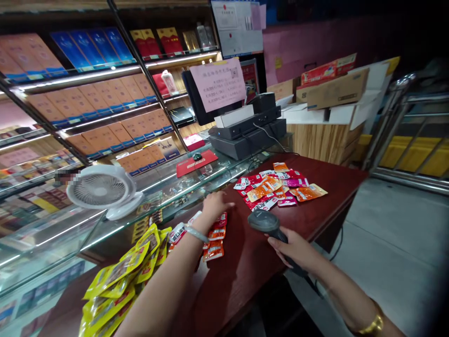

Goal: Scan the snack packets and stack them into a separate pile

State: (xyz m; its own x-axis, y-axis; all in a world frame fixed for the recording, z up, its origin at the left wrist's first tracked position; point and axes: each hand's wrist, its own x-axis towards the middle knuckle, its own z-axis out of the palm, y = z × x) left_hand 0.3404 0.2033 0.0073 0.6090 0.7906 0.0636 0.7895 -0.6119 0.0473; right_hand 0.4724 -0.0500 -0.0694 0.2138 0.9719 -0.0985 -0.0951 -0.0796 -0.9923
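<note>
- Scanner (264, 220): dark plastic, smooth, with a dull sheen
- Packets (266, 187): shiny, creased film
- Yellow packs (121, 276): glossy plastic, crinkled, with bright highlights
- Table (242, 281): smooth, dark red, wood-like, softly reflective
- Counter (164, 187): clear glass, glossy
- Fan (121, 187): smooth white plastic
- Sign (217, 89): matt pink paper
- Carton (336, 91): plain brown cardboard, matt
- Cabinet (317, 140): striped wood grain
- Railing (403, 83): polished, silvery metal
- Bangle (376, 324): shiny, gold-coloured metal

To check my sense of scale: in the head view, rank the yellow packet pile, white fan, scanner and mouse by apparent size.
1. Yellow packet pile, enlarged by nearness to the camera
2. White fan
3. Scanner, partly covered by the right hand
4. Mouse
</note>
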